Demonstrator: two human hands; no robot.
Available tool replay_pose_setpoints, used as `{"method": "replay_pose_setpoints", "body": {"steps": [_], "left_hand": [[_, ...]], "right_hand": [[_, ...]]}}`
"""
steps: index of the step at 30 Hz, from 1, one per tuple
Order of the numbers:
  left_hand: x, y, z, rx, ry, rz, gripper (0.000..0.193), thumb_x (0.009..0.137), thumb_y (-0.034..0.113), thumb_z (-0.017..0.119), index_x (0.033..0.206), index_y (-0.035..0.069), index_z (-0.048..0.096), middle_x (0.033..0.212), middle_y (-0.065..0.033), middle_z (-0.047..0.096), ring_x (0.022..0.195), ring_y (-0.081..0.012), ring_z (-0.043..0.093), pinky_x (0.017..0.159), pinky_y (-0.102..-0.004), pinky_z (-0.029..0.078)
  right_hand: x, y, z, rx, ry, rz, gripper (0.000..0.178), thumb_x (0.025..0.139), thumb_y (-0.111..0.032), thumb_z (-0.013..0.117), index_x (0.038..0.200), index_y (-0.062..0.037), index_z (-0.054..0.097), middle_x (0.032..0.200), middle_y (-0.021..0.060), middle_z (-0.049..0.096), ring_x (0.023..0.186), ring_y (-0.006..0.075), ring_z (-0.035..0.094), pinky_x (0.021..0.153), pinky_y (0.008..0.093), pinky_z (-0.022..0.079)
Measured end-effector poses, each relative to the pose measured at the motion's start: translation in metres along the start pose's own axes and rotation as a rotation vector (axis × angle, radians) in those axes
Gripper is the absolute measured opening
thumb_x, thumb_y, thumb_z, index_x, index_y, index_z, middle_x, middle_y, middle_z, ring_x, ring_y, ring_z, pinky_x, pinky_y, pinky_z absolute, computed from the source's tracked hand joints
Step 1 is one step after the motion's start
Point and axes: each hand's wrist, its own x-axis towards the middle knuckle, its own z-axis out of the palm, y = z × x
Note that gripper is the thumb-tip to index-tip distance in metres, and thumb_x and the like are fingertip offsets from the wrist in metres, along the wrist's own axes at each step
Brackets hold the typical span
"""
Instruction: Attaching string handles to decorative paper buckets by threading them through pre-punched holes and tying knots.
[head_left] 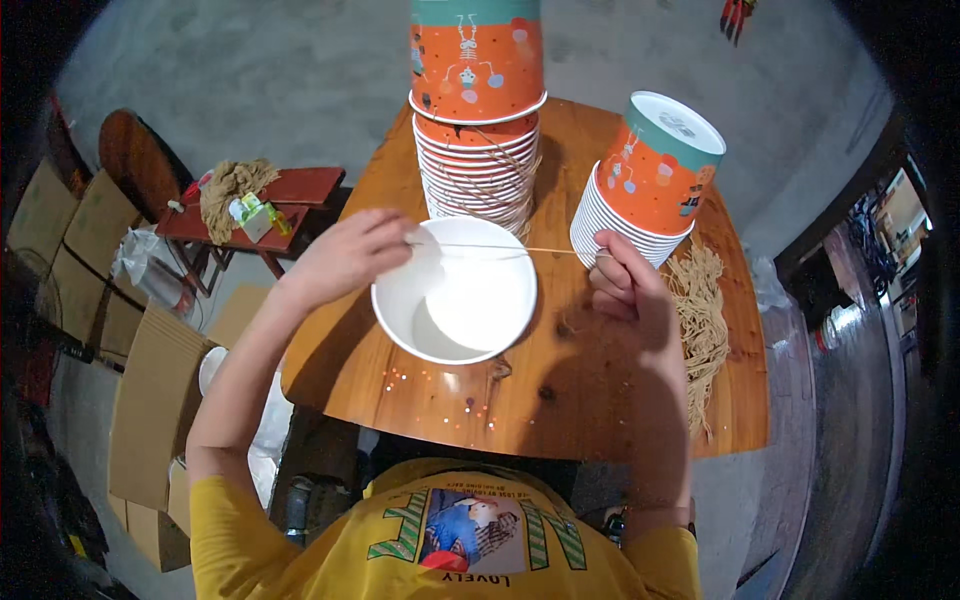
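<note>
A white paper bucket (pixel 450 300) stands mouth up on the table, its inside bare to view. Across its far rim runs a thin tan cord (pixel 552 250), pulled nearly straight between my two hands. My left hand (pixel 365 252) is closed on the cord's left end beside the bucket's rim; its fingertips are slightly blurred. My right hand (pixel 628 280) pinches the other end, to the right of the bucket and in front of a shorter stack of orange and green buckets (pixel 650 175). Behind the white bucket rises a tall stack of similar buckets (pixel 477 70), with cords hanging among its rims.
A bundle of tan cords (pixel 700 320) lies at the right of the wooden table (pixel 590 420). Small coloured specks (pixel 470 405) dot the near edge. Left stand a red bench (pixel 310 185) with more cord and a cardboard box (pixel 150 410) holding white buckets.
</note>
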Motion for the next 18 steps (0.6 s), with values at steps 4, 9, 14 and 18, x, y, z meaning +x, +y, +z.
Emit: {"method": "replay_pose_setpoints", "body": {"steps": [4,9,14,18], "left_hand": [[0.037,0.044,-0.014,-0.497,0.366,-0.407,0.026,0.081,-0.005,0.059,0.106,0.001,0.059,0.111,-0.0148,0.056,0.103,-0.0287,0.057,0.083,-0.0345,0.048],[0.083,0.144,-0.028,-1.470,0.365,-0.690,0.050,0.088,0.009,0.066,0.128,0.003,0.037,0.100,-0.0066,0.056,0.092,-0.0125,0.056,0.082,-0.0269,0.048],[0.087,0.172,-0.042,-1.813,0.140,-0.924,0.035,0.094,0.004,0.055,0.126,0.001,0.040,0.088,0.0005,0.050,0.075,-0.0052,0.050,0.067,-0.0192,0.046],[0.068,0.181,-0.040,-1.776,0.033,-0.963,0.024,0.094,0.004,0.054,0.117,0.003,0.046,0.088,0.0018,0.049,0.076,-0.0042,0.049,0.067,-0.0196,0.046]], "right_hand": [[-0.011,-0.003,0.024,0.007,0.017,-0.011,0.024,0.097,-0.026,0.049,0.113,-0.0078,0.050,0.060,-0.0075,0.032,0.044,0.0035,0.027,0.038,0.0209,0.019],[-0.015,0.017,0.078,-0.085,0.040,-0.186,0.021,0.097,-0.019,0.051,0.112,-0.0048,0.051,0.062,-0.0059,0.034,0.048,0.0033,0.028,0.037,0.0196,0.021],[-0.016,0.016,0.073,0.250,0.071,-0.169,0.022,0.095,-0.017,0.052,0.113,-0.0036,0.050,0.064,-0.0052,0.036,0.047,0.0036,0.028,0.040,0.0192,0.023],[-0.021,0.024,0.042,0.124,0.077,-0.120,0.023,0.095,-0.017,0.052,0.113,-0.0035,0.051,0.060,-0.0058,0.034,0.046,0.0038,0.027,0.040,0.0192,0.024]]}}
